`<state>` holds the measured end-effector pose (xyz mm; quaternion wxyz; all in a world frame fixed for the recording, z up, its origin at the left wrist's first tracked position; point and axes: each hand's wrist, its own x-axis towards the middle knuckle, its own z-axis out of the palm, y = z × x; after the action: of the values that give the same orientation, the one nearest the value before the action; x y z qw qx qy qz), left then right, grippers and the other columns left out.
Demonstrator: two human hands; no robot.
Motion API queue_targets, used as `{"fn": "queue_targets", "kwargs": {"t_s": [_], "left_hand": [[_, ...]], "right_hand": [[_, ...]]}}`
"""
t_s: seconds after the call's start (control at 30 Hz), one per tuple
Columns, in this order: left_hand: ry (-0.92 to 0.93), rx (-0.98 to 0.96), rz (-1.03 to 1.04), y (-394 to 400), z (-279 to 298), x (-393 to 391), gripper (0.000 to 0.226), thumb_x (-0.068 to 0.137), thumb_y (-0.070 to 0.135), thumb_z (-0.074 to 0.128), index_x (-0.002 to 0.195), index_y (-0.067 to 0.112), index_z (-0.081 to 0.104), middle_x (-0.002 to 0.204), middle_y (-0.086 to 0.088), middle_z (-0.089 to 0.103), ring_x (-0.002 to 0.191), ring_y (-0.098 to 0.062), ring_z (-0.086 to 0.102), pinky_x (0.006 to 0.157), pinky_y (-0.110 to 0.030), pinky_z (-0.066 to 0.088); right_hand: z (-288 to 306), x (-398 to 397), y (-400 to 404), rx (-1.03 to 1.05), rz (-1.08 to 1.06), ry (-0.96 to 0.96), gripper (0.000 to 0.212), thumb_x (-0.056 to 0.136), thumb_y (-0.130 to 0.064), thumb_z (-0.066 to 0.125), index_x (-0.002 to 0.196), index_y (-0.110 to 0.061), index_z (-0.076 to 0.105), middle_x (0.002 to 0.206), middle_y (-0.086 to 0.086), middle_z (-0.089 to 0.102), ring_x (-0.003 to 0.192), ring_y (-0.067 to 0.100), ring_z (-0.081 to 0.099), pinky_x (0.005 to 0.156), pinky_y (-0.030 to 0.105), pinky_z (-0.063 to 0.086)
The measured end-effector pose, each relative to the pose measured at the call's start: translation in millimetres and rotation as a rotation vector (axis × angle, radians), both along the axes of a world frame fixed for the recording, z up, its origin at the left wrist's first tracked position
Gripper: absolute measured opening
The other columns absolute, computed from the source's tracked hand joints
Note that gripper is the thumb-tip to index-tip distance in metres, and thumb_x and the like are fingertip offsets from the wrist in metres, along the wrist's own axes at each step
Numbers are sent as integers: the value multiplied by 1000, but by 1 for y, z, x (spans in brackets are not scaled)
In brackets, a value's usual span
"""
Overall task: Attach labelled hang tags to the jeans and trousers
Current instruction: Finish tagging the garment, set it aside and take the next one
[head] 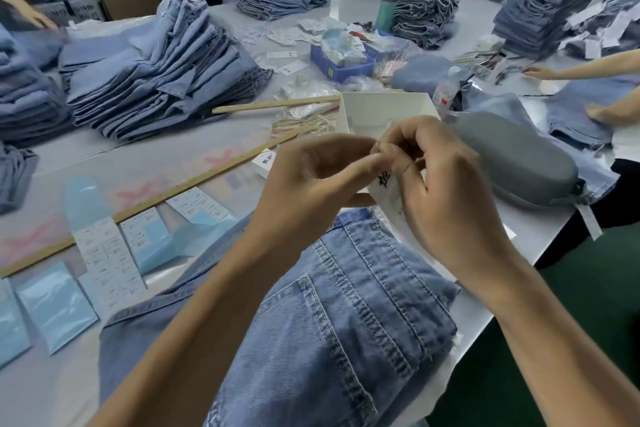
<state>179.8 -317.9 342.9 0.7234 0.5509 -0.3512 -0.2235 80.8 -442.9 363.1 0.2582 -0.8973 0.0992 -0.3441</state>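
Both grips, left hand [311, 180] and right hand [440, 184], pinching white hang tag [384, 189] above jeans [346, 305] at bench's near edge. Best kept taut; string hidden.

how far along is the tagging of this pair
Done: jeans lie folded in front, pocket up. In hand: left hand and right hand pinch a white hang tag above them. Left: no tag visibly attached yet; a tall denim stack sits behind.
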Motion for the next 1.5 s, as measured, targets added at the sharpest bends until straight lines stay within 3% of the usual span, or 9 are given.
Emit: {"fn": "queue_targets", "kwargs": {"t_s": [0.2, 0.37, 0.73, 0.87, 1.07, 1.17, 1.23, 1.37, 1.5], "left_hand": [[233, -41, -12, 3, -12, 4, 28, 99, -3, 51, 107, 5, 77, 99, -15, 77, 93, -26, 75, 76, -36, 62], [238, -28, -48, 5, -19, 6, 42, 99, -12, 39, 109, 5, 76, 107, -15, 76, 104, -30, 72, 81, -37, 61], [156, -67, 18, 3, -25, 1, 24, 90, 4, 69, 111, -5, 71, 100, -18, 77, 92, -26, 75, 78, -34, 61], [26, -39, 76, 3, -28, 0, 22, 86, 6, 72, 106, -3, 74, 90, -13, 77, 85, -24, 76, 73, -32, 62], [-168, 24, 226, 6, -21, 8, 6, 85, 9, 75, 91, 11, 74, 80, -3, 75, 75, -21, 75, 60, -33, 62], [-654, 164, 422, 5, -10, 14, 3, 92, 11, 74, 93, 12, 75, 81, 7, 72, 74, -11, 70, 57, -25, 58], [-863, 156, 415, -2, 5, 12, 6, 93, 15, 72, 95, 11, 76, 86, 5, 73, 75, -10, 68, 57, -25, 55], [-902, 71, 238, -24, 31, 2, 5, 93, 12, 71, 94, 9, 75, 87, 4, 69, 76, -10, 63, 56, -25, 52], [-755, 29, 126, -43, 28, -3, 8, 93, 18, 72, 99, 13, 74, 89, 11, 69, 80, -10, 65, 52, -28, 54]], "right_hand": [[-12, -2, -3, -79, -26, 87, 6, 99, -17, 59, 99, -11, 60, 94, -3, 60, 77, 23, 58, 64, 46, 51], [-10, -4, -4, -89, -45, 80, 11, 99, -23, 56, 98, -12, 58, 98, 2, 62, 79, 28, 60, 67, 49, 52], [-13, -5, 11, -120, -51, 39, 22, 101, -30, 51, 99, -10, 59, 100, 2, 60, 73, 28, 62, 59, 45, 52], [-14, -6, 13, -175, -66, 49, 20, 100, -27, 51, 98, -9, 59, 97, 3, 59, 68, 27, 61, 55, 45, 52], [-14, -12, -3, 59, 59, 18, 13, 101, -18, 58, 106, -12, 68, 100, -3, 65, 88, 10, 61, 78, 34, 51], [-6, -20, -21, -7, -39, -77, 26, 101, -22, 59, 122, -8, 64, 128, 2, 58, 124, 17, 54, 103, 43, 47], [-2, -25, -26, 46, 10, -98, 36, 99, -28, 62, 130, -11, 61, 135, -5, 56, 132, 13, 51, 108, 41, 45], [-2, -32, -22, 265, 98, -158, 20, 96, -25, 69, 116, -22, 69, 106, -11, 74, 103, 9, 69, 91, 27, 54], [-8, -46, -34, 460, 58, -269, 7, 94, -19, 72, 100, -22, 73, 87, -6, 75, 80, 11, 72, 73, 19, 54]]}}
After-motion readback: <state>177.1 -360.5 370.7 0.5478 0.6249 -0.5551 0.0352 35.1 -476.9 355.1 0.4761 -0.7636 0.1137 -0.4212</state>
